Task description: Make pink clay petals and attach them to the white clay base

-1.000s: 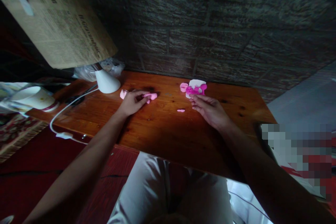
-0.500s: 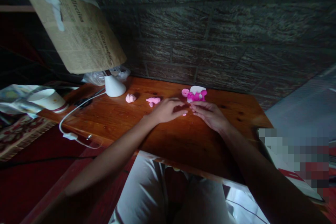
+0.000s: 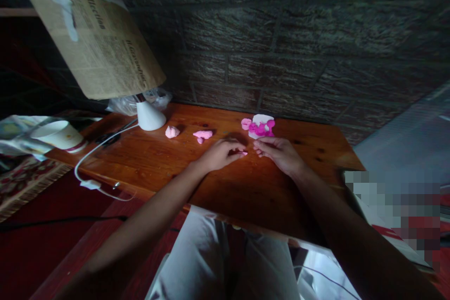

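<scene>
From where I stood, the left hand point(image 3: 225, 153) had its thumb and fingertips at a small pink piece point(image 3: 245, 153) low over the wooden surface point(image 3: 225, 190), though I couldn't tell whether it was gripped or only touched. The right hand point(image 3: 277, 151) faced it just across a narrow gap, fingers curled and tips drawn together, with anything inside them hidden from me. Beyond it lay a white piece point(image 3: 263, 118) bearing magenta shapes point(image 3: 260, 129), while a pink lump point(image 3: 204, 134) and a paler lump point(image 3: 172, 131) sat toward the lamp point(image 3: 151, 117).
</scene>
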`<action>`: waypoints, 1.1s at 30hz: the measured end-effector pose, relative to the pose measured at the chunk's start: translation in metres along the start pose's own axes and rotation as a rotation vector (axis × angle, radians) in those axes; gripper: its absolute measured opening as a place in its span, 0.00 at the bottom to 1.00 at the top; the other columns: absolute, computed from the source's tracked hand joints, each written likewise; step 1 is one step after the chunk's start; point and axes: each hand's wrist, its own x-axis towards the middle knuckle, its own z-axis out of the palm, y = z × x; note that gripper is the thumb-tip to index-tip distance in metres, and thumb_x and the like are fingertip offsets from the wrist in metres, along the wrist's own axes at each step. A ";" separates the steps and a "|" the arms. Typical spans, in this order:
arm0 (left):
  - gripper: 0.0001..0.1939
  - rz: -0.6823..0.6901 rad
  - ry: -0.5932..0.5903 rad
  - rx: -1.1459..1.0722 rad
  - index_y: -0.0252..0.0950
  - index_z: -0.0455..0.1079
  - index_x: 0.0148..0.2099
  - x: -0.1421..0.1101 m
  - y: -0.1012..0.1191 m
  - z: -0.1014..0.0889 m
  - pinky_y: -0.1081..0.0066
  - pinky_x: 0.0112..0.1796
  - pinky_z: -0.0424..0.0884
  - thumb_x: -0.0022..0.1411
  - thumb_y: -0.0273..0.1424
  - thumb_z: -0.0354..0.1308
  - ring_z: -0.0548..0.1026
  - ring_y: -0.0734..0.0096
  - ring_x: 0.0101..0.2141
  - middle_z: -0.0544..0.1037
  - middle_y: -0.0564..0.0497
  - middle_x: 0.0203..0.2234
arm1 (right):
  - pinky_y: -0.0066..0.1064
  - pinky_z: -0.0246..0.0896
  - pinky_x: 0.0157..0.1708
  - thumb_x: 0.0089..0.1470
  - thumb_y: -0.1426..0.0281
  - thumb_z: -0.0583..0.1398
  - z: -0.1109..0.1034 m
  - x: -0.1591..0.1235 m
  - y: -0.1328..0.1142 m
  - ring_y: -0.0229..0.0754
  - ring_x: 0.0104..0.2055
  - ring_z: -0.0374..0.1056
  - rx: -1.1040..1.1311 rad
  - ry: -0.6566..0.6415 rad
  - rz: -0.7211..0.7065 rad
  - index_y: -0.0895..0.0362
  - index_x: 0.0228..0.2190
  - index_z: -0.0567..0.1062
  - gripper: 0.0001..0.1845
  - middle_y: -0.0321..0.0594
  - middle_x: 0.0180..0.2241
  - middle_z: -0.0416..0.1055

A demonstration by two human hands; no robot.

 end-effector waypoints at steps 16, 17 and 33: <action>0.09 -0.177 0.115 -0.216 0.37 0.82 0.44 0.002 0.003 -0.002 0.68 0.41 0.71 0.66 0.32 0.62 0.79 0.66 0.35 0.85 0.47 0.37 | 0.34 0.70 0.40 0.32 0.56 0.78 0.004 0.000 -0.002 0.39 0.34 0.75 0.119 0.127 0.006 0.53 0.29 0.86 0.21 0.39 0.32 0.82; 0.09 -0.186 0.139 -0.245 0.37 0.82 0.44 0.005 0.001 -0.002 0.68 0.41 0.71 0.66 0.33 0.63 0.79 0.66 0.36 0.85 0.46 0.37 | 0.34 0.70 0.41 0.31 0.57 0.79 0.004 0.000 -0.003 0.40 0.36 0.76 0.141 0.134 0.000 0.52 0.29 0.86 0.21 0.39 0.33 0.83; 0.27 -0.209 0.439 -0.755 0.32 0.82 0.39 0.131 0.031 0.001 0.71 0.31 0.68 0.47 0.50 0.74 0.75 0.71 0.28 0.83 0.45 0.29 | 0.34 0.70 0.45 0.37 0.61 0.79 -0.011 -0.002 -0.030 0.39 0.37 0.77 0.508 0.088 -0.111 0.50 0.35 0.87 0.20 0.40 0.36 0.84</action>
